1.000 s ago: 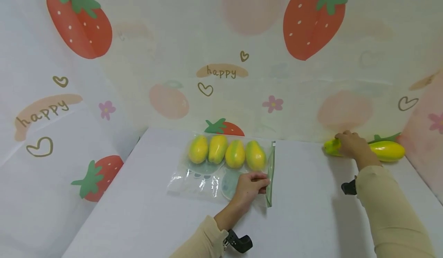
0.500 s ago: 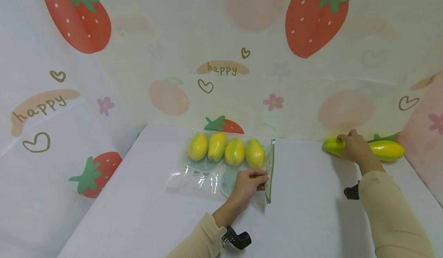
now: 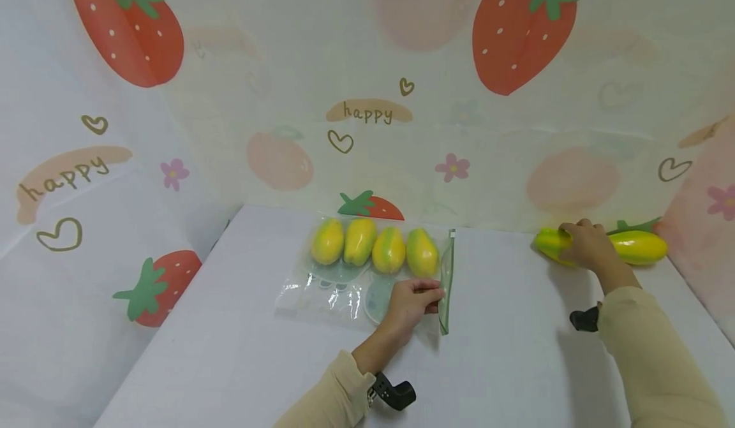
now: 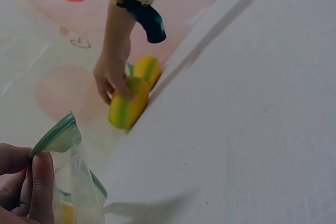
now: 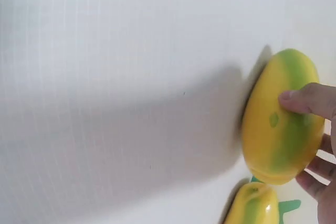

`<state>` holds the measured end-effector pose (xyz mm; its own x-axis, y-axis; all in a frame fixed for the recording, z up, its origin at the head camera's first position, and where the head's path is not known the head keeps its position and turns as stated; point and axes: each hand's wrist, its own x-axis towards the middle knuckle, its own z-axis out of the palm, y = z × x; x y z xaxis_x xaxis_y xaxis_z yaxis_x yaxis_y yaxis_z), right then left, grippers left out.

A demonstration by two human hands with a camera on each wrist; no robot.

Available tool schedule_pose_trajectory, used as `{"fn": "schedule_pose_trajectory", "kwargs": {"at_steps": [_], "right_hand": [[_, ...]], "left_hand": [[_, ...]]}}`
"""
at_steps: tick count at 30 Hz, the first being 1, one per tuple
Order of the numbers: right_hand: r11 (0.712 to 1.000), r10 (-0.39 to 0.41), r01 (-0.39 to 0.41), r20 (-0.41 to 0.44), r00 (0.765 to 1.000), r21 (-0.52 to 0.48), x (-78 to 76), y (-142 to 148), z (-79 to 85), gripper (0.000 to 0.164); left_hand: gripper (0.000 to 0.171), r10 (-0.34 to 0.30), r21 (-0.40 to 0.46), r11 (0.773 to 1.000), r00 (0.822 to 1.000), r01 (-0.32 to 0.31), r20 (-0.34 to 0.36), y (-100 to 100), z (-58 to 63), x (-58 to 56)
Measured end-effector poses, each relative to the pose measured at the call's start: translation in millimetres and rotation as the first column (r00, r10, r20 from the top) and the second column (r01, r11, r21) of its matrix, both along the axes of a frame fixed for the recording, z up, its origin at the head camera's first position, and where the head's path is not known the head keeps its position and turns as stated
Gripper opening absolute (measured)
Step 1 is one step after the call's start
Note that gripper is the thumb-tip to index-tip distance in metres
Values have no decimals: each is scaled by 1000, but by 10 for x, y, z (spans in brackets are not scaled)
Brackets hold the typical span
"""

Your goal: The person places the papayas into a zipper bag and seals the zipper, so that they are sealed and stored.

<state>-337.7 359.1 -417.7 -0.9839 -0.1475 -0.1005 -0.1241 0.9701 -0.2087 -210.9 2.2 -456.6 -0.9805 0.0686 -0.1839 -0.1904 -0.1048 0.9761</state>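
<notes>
While a clear plastic bag [image 3: 316,302] is pinched at its green-edged mouth between the thumb and fingers of the left hand [image 3: 406,307], a yellow-green fruit [image 5: 281,124] is gripped by the right hand [image 3: 589,247] at the back right of the white table [image 3: 505,351]. Inside the bag, four similar fruits [image 3: 389,250] are lined up along the far side; from the left wrist, only a sliver of yellow is seen through the plastic, and the left hand is cut off by the frame. Part of the bag is covered by that hand in the head view. The gripped fruit is partly hidden there too; from the right wrist, the thumb is seen laid across it, with fingers curled at its lower end and the palm cropped. Just beside it, a second fruit [image 3: 638,247] is partly covered by the right hand in the head view and cut off in the right wrist view; whether the two are touching cannot be told. Both sleeves [image 3: 660,358] are cropped by the lower edge.
</notes>
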Motion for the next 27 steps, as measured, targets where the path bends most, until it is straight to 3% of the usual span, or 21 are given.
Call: {"fn": "schedule_pose_trajectory", "kwargs": {"at_steps": [11, 21, 27], "right_hand": [[987, -22, 19, -16, 1000, -157, 225, -87, -2, 73], [948, 19, -29, -37, 999, -316, 518, -315, 5, 71], [917, 40, -33, 8, 999, -397, 687, -487, 45, 68]], "left_hand": [[20, 1, 7, 1000, 1000, -1, -17, 1, 25, 12], [21, 2, 9, 1000, 1000, -2, -17, 8, 24, 14], [22, 27, 13, 1000, 1000, -27, -16, 25, 27, 23]]}}
